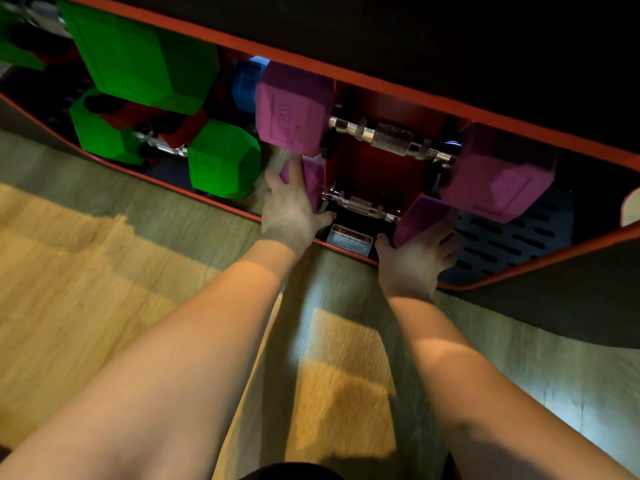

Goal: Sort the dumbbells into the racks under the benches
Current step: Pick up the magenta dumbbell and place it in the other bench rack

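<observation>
Two purple dumbbells lie in the red rack (pixel 377 168) under the black bench. The upper purple dumbbell (pixel 294 112) rests across the rack's top with its steel handle showing. The lower purple dumbbell (pixel 420 220) sits at the rack's bottom front. My left hand (pixel 294 209) presses against its left head, fingers spread, one finger touching the upper dumbbell's head. My right hand (pixel 415 258) cups its right head from below. To the left, green dumbbells (pixel 221 157) are stacked in the neighbouring rack.
The bench's red-trimmed edge (pixel 346 74) overhangs the racks. A blue dumbbell head (pixel 246 84) shows behind the purple one. A caution sticker (pixel 349 239) marks the rack base. A slotted black panel (pixel 509 237) lies at right. Wood-look floor (pixel 104 271) stretches in front.
</observation>
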The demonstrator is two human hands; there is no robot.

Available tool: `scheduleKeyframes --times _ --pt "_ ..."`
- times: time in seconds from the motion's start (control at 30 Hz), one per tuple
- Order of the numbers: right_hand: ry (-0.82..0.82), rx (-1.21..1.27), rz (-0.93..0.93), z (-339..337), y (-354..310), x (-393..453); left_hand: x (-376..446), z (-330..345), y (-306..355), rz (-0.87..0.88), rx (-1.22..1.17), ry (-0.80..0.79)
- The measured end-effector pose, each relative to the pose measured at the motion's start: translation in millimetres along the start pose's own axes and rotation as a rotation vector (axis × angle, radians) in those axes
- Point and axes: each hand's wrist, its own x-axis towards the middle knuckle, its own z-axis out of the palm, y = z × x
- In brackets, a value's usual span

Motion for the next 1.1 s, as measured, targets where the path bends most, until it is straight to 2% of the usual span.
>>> scheduleKeyframes --times 0.3,0.57,1.1 --pt "-0.021 0.011 0.049 -5.0 4.6 -2.4 -3.1 2.8 3.5 0.062 0.047 0.005" --pt "-0.014 -0.01 0.023 -2.2 -1.0 -3.2 -1.4 1.2 1.9 0.001 0.051 0.007" --pt "-0.004 -0.023 0.046 0.2 3.4 -2.1 -3.9 3.8 0.7 0.041 0.02 0.023"
